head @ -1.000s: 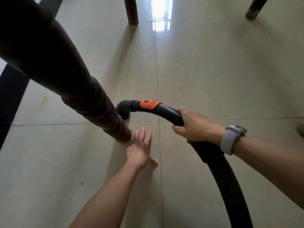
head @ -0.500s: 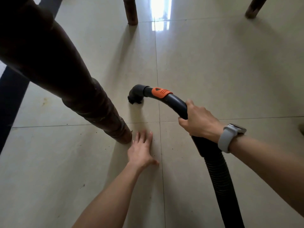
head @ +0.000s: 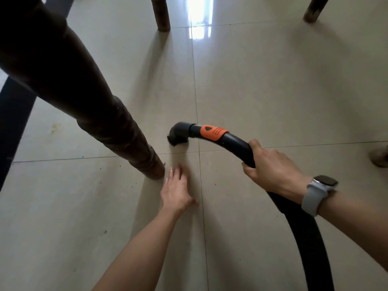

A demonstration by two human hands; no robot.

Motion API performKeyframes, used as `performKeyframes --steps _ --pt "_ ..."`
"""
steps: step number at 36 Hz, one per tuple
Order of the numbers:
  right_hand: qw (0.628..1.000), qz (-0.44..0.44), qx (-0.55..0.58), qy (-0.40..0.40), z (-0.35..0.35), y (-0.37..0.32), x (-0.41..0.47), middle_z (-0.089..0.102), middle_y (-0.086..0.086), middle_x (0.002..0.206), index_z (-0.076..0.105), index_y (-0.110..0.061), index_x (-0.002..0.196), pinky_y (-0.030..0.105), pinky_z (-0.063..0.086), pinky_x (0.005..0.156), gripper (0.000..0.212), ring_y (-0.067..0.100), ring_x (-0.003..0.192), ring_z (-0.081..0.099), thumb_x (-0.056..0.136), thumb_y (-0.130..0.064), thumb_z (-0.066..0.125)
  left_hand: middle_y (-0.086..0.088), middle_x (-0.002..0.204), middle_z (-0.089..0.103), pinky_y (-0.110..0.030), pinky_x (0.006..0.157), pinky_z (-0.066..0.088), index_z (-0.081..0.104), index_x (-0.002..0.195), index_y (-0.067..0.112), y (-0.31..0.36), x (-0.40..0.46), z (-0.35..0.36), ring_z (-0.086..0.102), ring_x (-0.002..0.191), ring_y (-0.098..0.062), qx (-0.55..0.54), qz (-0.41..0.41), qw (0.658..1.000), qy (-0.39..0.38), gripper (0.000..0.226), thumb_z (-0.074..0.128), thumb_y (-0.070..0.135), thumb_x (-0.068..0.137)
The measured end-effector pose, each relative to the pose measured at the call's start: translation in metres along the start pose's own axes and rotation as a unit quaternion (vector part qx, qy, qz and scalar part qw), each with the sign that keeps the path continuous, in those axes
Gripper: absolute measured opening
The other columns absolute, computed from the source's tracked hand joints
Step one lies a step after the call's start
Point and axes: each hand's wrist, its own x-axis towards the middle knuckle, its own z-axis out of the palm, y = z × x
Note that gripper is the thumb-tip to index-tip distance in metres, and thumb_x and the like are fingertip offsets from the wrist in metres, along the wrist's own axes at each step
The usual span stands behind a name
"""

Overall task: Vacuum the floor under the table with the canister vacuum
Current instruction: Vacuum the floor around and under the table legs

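Observation:
My right hand (head: 270,169) grips the curved black handle of the vacuum hose (head: 302,232), which has an orange collar (head: 214,132). The hose's dark nozzle end (head: 178,134) points down onto the beige tiled floor (head: 273,91), close to where the tile joints cross. My left hand (head: 176,190) rests flat on the floor with straight fingers, just right of the foot of a dark wooden table leg (head: 126,133). A grey watch sits on my right wrist.
Two more table legs stand at the back, one at centre (head: 160,13) and one at right (head: 315,9). A dark strip (head: 14,114) runs along the left edge. Small dark specks dot the tiles near the close leg. A brownish object (head: 380,156) shows at the right edge.
The nozzle has moved right and away from the close table leg, out onto the tile by the joint. My right hand went with it. My left hand stayed flat on the floor.

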Motion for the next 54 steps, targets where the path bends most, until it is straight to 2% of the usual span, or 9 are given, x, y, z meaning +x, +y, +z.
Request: performKeyframes --steps 6,13,19,24,31,37,42,48,54 --pt "0.999 -0.033 -0.034 -0.016 0.004 -0.007 -0.015 0.044 -0.001 0.080 0.031 -0.019 0.125 0.020 0.021 0.045 0.034 0.005 0.051 0.032 0.097 -0.032 0.045 -0.001 0.161 -0.009 -0.040 0.118 0.017 -0.004 0.153 0.021 0.003 -0.006 0.002 -0.011 0.147 -0.025 0.001 -0.022 1.000 -0.002 0.116 0.075 0.052 0.073" --pt "0.998 0.057 0.003 0.018 -0.001 0.005 -0.019 0.050 0.004 0.081 0.032 -0.014 0.120 0.031 0.035 0.060 0.034 0.025 0.062 0.044 0.095 -0.030 0.048 -0.005 0.160 -0.012 -0.036 0.118 0.006 -0.002 0.154 0.016 -0.001 -0.017 0.012 -0.008 0.148 -0.025 0.012 0.002 1.000 0.001 0.097 0.062 0.046 0.087" --pt "0.999 0.022 -0.047 0.003 0.003 0.010 -0.038 0.056 0.007 0.085 0.031 -0.019 0.121 0.031 0.036 0.060 0.034 0.027 0.066 0.048 0.096 -0.035 0.046 -0.008 0.161 -0.007 -0.035 0.119 0.001 0.003 0.154 0.014 -0.011 -0.030 0.020 -0.006 0.148 -0.028 0.034 0.036 0.999 0.008 0.083 0.053 0.041 0.094" --pt "0.993 0.114 0.000 0.040 -0.004 0.030 -0.030 0.062 0.017 0.095 0.034 -0.012 0.118 0.035 0.041 0.065 0.035 0.037 0.082 0.060 0.094 -0.032 0.049 -0.007 0.161 -0.006 -0.035 0.119 0.002 0.003 0.154 0.014 -0.016 -0.039 0.024 -0.007 0.148 -0.025 0.028 0.038 0.999 -0.010 0.079 0.050 0.042 0.096" --pt "0.998 0.041 -0.039 0.020 0.003 0.027 -0.065 0.047 0.001 0.077 0.032 -0.015 0.123 0.029 0.035 0.054 0.035 0.020 0.059 0.045 0.096 -0.032 0.048 -0.005 0.161 -0.006 -0.036 0.119 0.008 0.006 0.154 0.016 -0.020 -0.049 0.026 -0.005 0.148 -0.025 0.033 0.047 0.998 -0.023 0.075 0.050 0.036 0.096" --pt "0.989 0.141 0.016 0.048 0.009 0.042 -0.063 0.059 0.012 0.090 0.033 -0.012 0.119 0.033 0.038 0.064 0.035 0.034 0.073 0.053 0.094 -0.031 0.050 -0.005 0.161 -0.010 -0.038 0.120 0.008 0.002 0.154 0.017 -0.025 -0.053 0.031 -0.008 0.148 -0.027 0.036 0.053 0.996 -0.056 0.076 0.048 0.037 0.097" --pt "0.997 0.068 -0.024 0.033 0.019 0.037 -0.087 0.059 0.008 0.088 0.032 -0.016 0.119 0.031 0.040 0.062 0.035 0.031 0.076 0.060 0.095 -0.033 0.050 -0.005 0.160 -0.013 -0.039 0.119 0.007 -0.001 0.154 0.017 -0.027 -0.054 0.032 -0.011 0.147 -0.027 0.042 0.057 0.995 -0.068 0.079 0.049 0.036 0.097" --pt "0.988 0.137 -0.014 0.068 0.013 0.043 -0.083 0.064 0.015 0.095 0.032 -0.012 0.119 0.033 0.038 0.064 0.035 0.037 0.086 0.062 0.095 -0.032 0.048 -0.006 0.160 -0.013 -0.039 0.119 0.009 -0.001 0.154 0.016 -0.025 -0.052 0.033 -0.010 0.147 -0.029 0.029 0.050 0.995 -0.083 0.077 0.048 0.035 0.097" --pt "0.995 0.026 -0.080 0.054 0.030 0.015 -0.103 0.064 0.006 0.097 0.029 -0.016 0.128 0.029 0.037 0.061 0.039 0.027 0.084 0.064 0.097 -0.033 0.044 -0.006 0.160 -0.013 -0.039 0.119 0.009 -0.002 0.154 0.015 -0.027 -0.054 0.031 -0.010 0.147 -0.028 0.036 0.051 0.994 -0.089 0.078 0.048 0.034 0.097"
